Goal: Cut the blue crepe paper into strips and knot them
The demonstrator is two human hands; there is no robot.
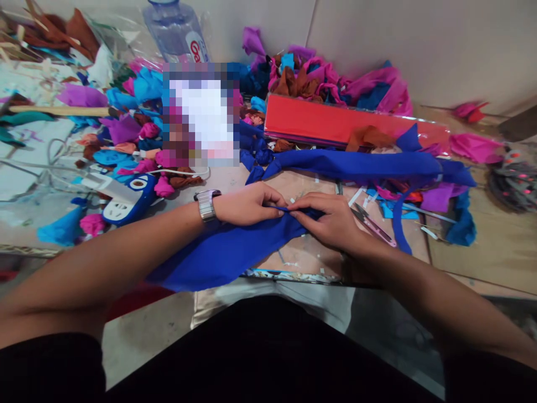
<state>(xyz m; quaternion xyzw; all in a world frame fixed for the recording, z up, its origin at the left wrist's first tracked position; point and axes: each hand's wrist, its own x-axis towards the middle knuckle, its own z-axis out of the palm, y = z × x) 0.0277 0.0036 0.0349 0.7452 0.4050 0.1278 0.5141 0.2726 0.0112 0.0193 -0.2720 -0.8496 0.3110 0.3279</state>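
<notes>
A wide piece of blue fabric (226, 252) lies under my hands and hangs over the table's front edge at the left. My left hand (249, 202), wearing a watch (207, 205) at the wrist, pinches a fold of it. Close beside, almost touching, my right hand (325, 219) pinches the same fold between thumb and fingers. Behind the hands stretches a long blue strip (361, 165) of like cloth. To the right of my right hand lie pink thread snips (375, 225) and a narrow blue ribbon piece (400, 224).
Knotted, colourful cloth pieces (126, 129) are heaped at the left and back. A red flat pack (352, 120) lies behind the strip. A large water bottle (178, 31) stands at the back. A blue-and-white device with a cable (134, 198) sits left. A blurred-out patch hides something upright.
</notes>
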